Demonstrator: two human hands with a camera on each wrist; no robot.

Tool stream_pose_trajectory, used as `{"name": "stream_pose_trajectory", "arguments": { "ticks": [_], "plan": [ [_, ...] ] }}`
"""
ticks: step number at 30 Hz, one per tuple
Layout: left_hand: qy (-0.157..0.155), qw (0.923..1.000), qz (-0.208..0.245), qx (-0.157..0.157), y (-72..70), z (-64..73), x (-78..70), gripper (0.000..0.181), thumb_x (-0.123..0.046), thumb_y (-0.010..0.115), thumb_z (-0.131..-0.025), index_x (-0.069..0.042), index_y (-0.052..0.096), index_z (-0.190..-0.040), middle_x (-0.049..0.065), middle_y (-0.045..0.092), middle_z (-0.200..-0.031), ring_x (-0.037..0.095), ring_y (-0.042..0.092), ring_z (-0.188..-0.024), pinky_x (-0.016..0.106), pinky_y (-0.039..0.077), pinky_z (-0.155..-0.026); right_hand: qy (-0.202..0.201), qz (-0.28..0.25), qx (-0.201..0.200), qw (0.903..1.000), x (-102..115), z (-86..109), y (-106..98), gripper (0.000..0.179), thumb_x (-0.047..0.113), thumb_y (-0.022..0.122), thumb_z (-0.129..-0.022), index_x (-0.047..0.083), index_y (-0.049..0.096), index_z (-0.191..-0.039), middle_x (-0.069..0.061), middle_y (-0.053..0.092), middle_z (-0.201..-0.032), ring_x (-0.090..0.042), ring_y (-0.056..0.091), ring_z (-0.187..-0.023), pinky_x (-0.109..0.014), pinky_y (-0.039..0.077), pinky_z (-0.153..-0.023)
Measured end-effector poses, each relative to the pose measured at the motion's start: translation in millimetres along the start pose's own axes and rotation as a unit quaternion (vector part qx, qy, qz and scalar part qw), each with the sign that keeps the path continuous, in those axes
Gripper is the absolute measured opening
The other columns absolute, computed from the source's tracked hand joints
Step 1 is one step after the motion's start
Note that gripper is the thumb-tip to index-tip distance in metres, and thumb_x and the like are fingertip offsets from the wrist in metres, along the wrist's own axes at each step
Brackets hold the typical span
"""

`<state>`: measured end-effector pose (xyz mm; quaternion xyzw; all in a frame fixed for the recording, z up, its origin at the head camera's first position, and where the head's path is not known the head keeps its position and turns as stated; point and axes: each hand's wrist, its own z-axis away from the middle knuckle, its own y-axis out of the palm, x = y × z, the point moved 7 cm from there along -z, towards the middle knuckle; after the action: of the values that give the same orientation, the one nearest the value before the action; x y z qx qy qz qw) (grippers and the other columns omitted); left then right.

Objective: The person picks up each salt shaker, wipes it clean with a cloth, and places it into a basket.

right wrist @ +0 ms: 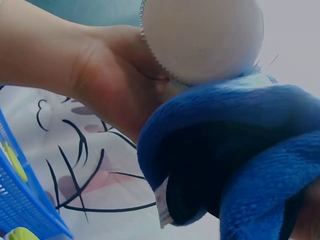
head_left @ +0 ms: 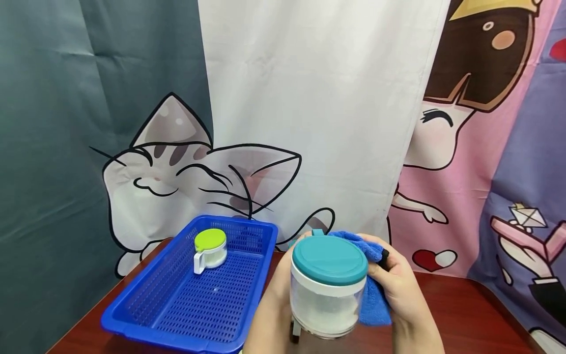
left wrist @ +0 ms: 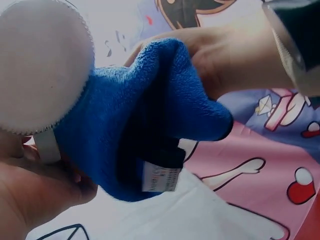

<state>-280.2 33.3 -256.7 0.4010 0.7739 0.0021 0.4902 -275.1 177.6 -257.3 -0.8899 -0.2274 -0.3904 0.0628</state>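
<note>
A clear seasoning jar [head_left: 325, 309] with a teal lid [head_left: 329, 260] and white contents is held up over the table. My left hand [head_left: 280, 275] grips it at its left side, by the white handle [left wrist: 47, 145]; the jar covers part of the fingers. On the jar's right, my right hand [head_left: 400, 282] holds a blue cloth [head_left: 375, 305] bunched against the side and back. A white tag [left wrist: 160, 177] hangs from the cloth in the left wrist view. Both wrist views show the jar's round base from below.
To the left, a blue plastic basket [head_left: 177, 334] stands on the red-brown table [head_left: 464, 314]. Inside it sits a similar jar [head_left: 216, 256] with a lime green lid and white handle. A cartoon-printed curtain [head_left: 327, 123] hangs behind the table.
</note>
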Motion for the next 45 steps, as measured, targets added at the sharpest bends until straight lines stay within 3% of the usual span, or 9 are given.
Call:
{"name": "stream_pose_trajectory", "arguments": {
  "ticks": [4,9,19,25,32,34,36,41,45],
  "plan": [
    [0.034,0.999,-0.027,-0.009,-8.6,-3.1,-0.5,0.024,-0.032,0.035,-0.101,-0.013,0.046,-0.089,-0.006,0.046,-0.076,0.006,0.045,-0.071,0.021,0.039,-0.069,-0.007,0.001,-0.003,1.0,1,-0.6,-3,0.04,-0.017,0.037,-0.09,-0.002,0.051,-0.124,-0.012,0.058,-0.113,-0.02,0.058,-0.097,-0.029,0.05,-0.078],
    [0.049,0.995,-0.055,-0.067,-24.4,-6.5,1.6,0.024,-0.028,0.033,-0.101,-0.01,0.046,-0.09,-0.002,0.045,-0.077,0.009,0.044,-0.073,0.022,0.039,-0.068,-0.008,0.023,-0.026,0.9994,3,-1.9,-8,0.038,-0.018,0.038,-0.089,-0.004,0.051,-0.123,-0.014,0.059,-0.11,-0.021,0.06,-0.093,-0.031,0.052,-0.073],
    [0.072,0.9718,-0.119,-0.19,-50.7,-1.1,-3.6,0.027,-0.028,0.031,-0.102,-0.006,0.047,-0.099,0.003,0.052,-0.091,0.014,0.05,-0.09,0.028,0.041,-0.082,0.016,0.097,-0.108,0.9893,7,1.8,-14,0.036,-0.018,0.046,-0.085,-0.003,0.057,-0.117,-0.012,0.061,-0.106,-0.021,0.061,-0.088,-0.032,0.053,-0.068],
    [0.109,0.9402,-0.188,-0.262,-61.5,3.0,-9.9,0.03,-0.024,0.033,-0.102,0.003,0.046,-0.104,0.005,0.051,-0.093,0.017,0.048,-0.092,0.03,0.04,-0.083,0.038,0.15,-0.15,0.9765,12,2.8,-14,0.033,-0.015,0.054,-0.083,-0.002,0.059,-0.113,-0.011,0.063,-0.105,-0.022,0.061,-0.088,-0.032,0.052,-0.069],
    [0.139,0.8764,-0.325,-0.327,-62.4,11.0,-19.5,0.026,-0.021,0.035,-0.101,0.003,0.047,-0.102,0.009,0.052,-0.095,0.019,0.048,-0.092,0.037,0.039,-0.082,0.091,0.215,-0.202,0.9511,12,4.6,-15,0.031,-0.005,0.065,-0.082,0.0,0.061,-0.112,-0.008,0.064,-0.103,-0.023,0.062,-0.087,-0.033,0.052,-0.068],
    [0.134,0.8691,-0.341,-0.332,-61.3,11.9,-19.4,0.026,-0.021,0.035,-0.101,0.002,0.047,-0.103,0.01,0.053,-0.096,0.02,0.048,-0.094,0.039,0.038,-0.083,0.095,0.226,-0.214,0.9454,12,5.1,-15,0.031,-0.004,0.067,-0.081,0.0,0.061,-0.111,-0.008,0.065,-0.102,-0.023,0.062,-0.086,-0.033,0.053,-0.068],
    [0.127,0.8772,-0.327,-0.328,-60.7,10.8,-17.5,0.025,-0.02,0.035,-0.101,0.003,0.047,-0.103,0.011,0.052,-0.097,0.021,0.047,-0.095,0.039,0.038,-0.084,0.095,0.238,-0.225,0.94,14,5.6,-15,0.032,-0.002,0.069,-0.08,0.0,0.062,-0.111,-0.008,0.065,-0.101,-0.023,0.062,-0.085,-0.031,0.053,-0.069],
    [0.078,0.9198,-0.223,-0.314,-63.2,7.1,-9.1,0.026,-0.021,0.036,-0.101,0.003,0.043,-0.108,0.011,0.047,-0.104,0.022,0.044,-0.098,0.035,0.038,-0.079,0.091,0.272,-0.24,0.9273,16,5.2,-15,0.032,0.003,0.071,-0.079,0.003,0.063,-0.11,-0.006,0.066,-0.099,-0.022,0.063,-0.083,-0.029,0.052,-0.068],
    [0.054,0.9364,-0.175,-0.3,-61.5,6.0,-6.3,0.026,-0.023,0.037,-0.101,0.002,0.041,-0.11,0.01,0.045,-0.103,0.022,0.042,-0.094,0.032,0.034,-0.074,0.086,0.29,-0.25,0.9198,17,4.7,-16,0.032,0.002,0.072,-0.078,0.004,0.064,-0.109,-0.004,0.066,-0.098,-0.021,0.063,-0.082,-0.028,0.052,-0.067]
  ]
}}
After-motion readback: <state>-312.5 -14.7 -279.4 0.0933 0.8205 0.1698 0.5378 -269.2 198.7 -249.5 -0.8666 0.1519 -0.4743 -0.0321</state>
